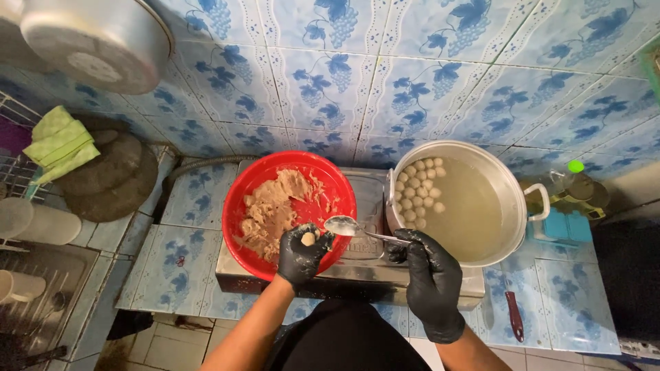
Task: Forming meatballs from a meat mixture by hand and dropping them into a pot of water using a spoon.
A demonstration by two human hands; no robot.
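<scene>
L hand [302,251] squeezes paste ball over red bowl [240,199]; R hand [430,275] holds spoon [347,226] (pot [512,189] w/ floating balls beside).

Glossy red plastic bowl [289,180] at nine o'clock of the matt round metal pot [512,189]; shiny metal spoon [342,225]; glazed blue-patterned ceramic wall tiles [412,62].

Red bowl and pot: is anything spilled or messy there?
Nothing looks spilled. The paste sits inside the red bowl, smeared up its wall. The balls float together at one side of the pot. The left hand squeezes a lump of paste; the right hand holds a spoon beside it.
</scene>
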